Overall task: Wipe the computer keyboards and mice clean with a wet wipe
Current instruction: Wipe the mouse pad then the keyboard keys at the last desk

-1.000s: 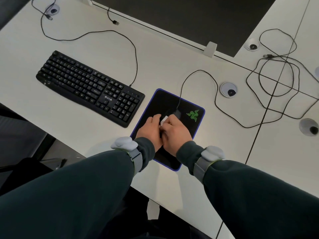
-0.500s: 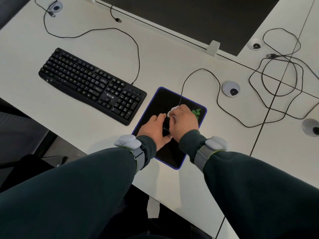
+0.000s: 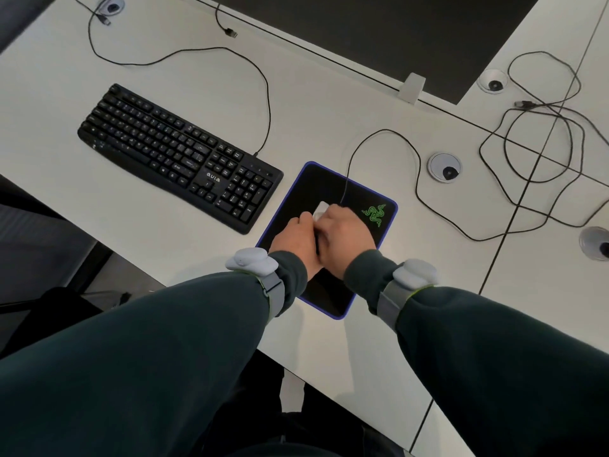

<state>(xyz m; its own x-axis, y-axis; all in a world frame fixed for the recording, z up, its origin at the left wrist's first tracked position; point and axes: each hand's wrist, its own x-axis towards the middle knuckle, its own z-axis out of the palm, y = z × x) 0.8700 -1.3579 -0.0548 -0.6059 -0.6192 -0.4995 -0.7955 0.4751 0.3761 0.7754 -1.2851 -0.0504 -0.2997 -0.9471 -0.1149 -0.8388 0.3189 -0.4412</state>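
Both my hands meet over a black mouse pad (image 3: pixel 313 186) with a blue edge and a green logo. My left hand (image 3: pixel 295 239) curls round the black mouse (image 3: pixel 317 245), of which only a dark sliver shows between my hands. My right hand (image 3: pixel 346 237) grips a white wet wipe (image 3: pixel 320 210) and presses it onto the front of the mouse. The mouse cable (image 3: pixel 382 133) runs away from the pad toward the back. A black keyboard (image 3: pixel 178 155) lies to the left of the pad, untouched.
The white desk (image 3: pixel 329 103) carries loose black cables (image 3: pixel 540 143) looped at the right and grey cable grommets (image 3: pixel 444 167). A dark screen panel (image 3: pixel 395 34) borders the back. The desk's front edge runs diagonally under my forearms.
My right hand has slid the wipe forward along the mouse, from its middle toward its front. My left hand stays round the mouse.
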